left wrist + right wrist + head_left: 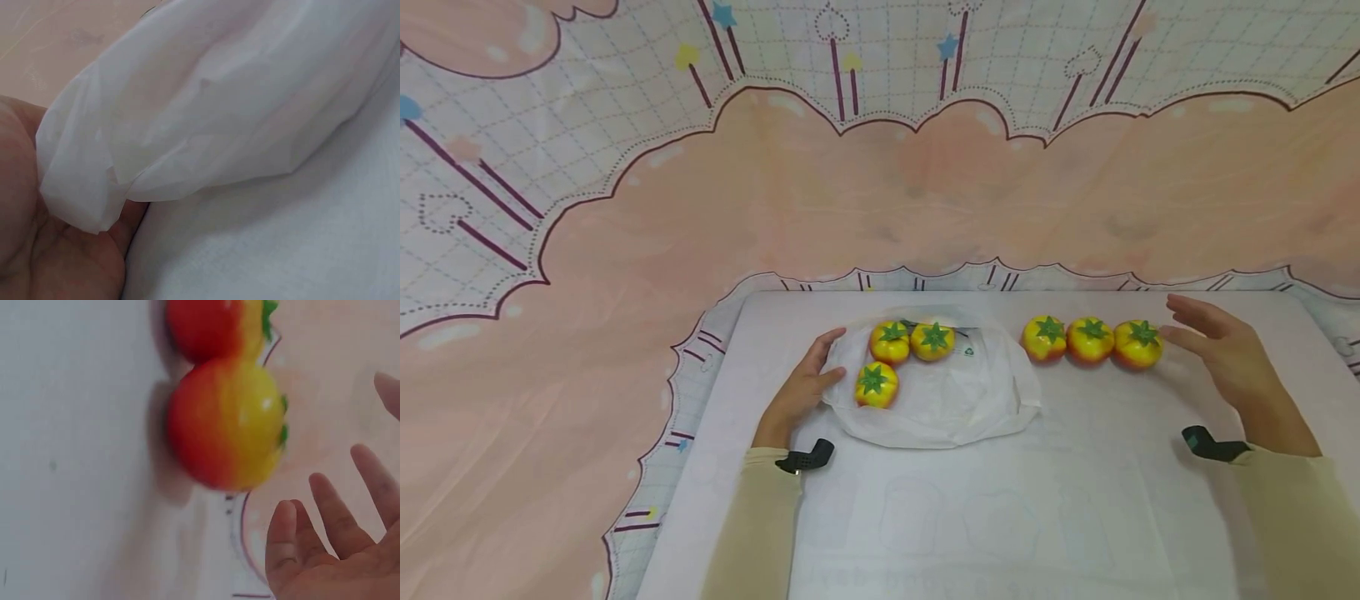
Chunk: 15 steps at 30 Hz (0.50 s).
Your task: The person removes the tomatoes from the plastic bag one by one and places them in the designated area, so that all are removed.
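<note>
My left hand (pixel 805 379) grips the left edge of a white plastic bag (pixel 970 408), which lies with its mouth spread on the table. Up close in the left wrist view, a fold of the bag (pixel 81 181) sits between thumb and fingers. Inside the bag are three yellow-and-red toy tomatoes (pixel 876 385) with green star-shaped tops. Three more tomatoes stand in a row right of the bag, touching or nearly so. Beside the rightmost tomato (pixel 1138 345), my right hand (pixel 1225 350) is held with its fingers spread, holding nothing; the right wrist view shows this tomato (pixel 225 425) left of the fingers.
A white cloth covers the table (pixel 1000 517). Behind the table and along its left side hangs a peach-coloured patterned cloth (pixel 880 200). Both wrists wear a black device, one of them on the left wrist (pixel 805 457).
</note>
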Available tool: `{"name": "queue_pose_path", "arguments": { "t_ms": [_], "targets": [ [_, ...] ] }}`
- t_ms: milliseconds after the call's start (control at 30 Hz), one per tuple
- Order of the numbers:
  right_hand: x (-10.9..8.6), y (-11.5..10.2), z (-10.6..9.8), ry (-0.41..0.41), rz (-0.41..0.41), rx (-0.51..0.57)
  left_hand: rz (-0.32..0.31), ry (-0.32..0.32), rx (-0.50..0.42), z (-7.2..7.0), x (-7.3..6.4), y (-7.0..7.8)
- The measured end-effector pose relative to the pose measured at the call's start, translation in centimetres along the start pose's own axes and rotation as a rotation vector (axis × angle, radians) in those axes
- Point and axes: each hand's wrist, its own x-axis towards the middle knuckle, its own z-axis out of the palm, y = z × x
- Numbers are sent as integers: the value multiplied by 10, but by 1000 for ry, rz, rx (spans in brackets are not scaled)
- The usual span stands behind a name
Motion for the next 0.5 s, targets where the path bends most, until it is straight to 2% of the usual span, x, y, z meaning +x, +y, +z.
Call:
{"name": "queue_pose_path", "arguments": {
  "t_ms": [167,267,400,500],
  "targets": [
    [-5,-19,9,48,-21,27,-10,5,-1,0,1,-1],
    [-7,-29,16,55,-74,33,-20,13,9,0,2,-2],
    [-10,-39,25,7,-150,98,-36,22,25,0,2,-2],
    [-12,-46,33,-54,-172,178,-38,19,20,0,3,-1]
  ]
}}
